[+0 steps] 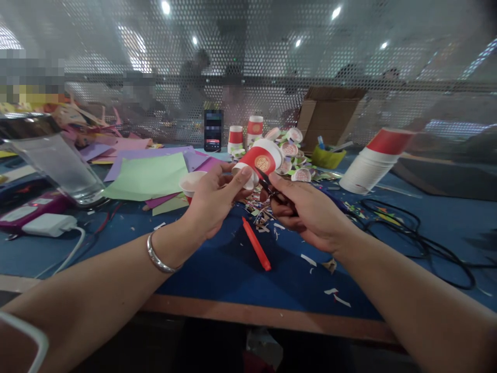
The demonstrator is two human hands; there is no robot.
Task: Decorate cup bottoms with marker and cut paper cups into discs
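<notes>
My left hand (215, 199) is closed on a red and white paper cup (252, 155) with a gold emblem, tilted on its side above the table. Dark scissors (267, 184) are in my right hand (305, 207), their blades against the cup near its rim. Whether the blades cut into the paper I cannot tell. Below both hands a red marker (256, 243) lies on the blue tabletop. Another paper cup (190, 184) stands partly hidden behind my left hand. Paper scraps (262, 207) are strewn under and behind the cup.
Cut cup pieces (293, 150) are heaped behind, near two upright cups (235, 140) and a phone (213, 130). Coloured paper sheets (149, 176) and a glass jar (64, 160) lie left. At right are a leaning cup stack (368, 166) and black cable (419, 238).
</notes>
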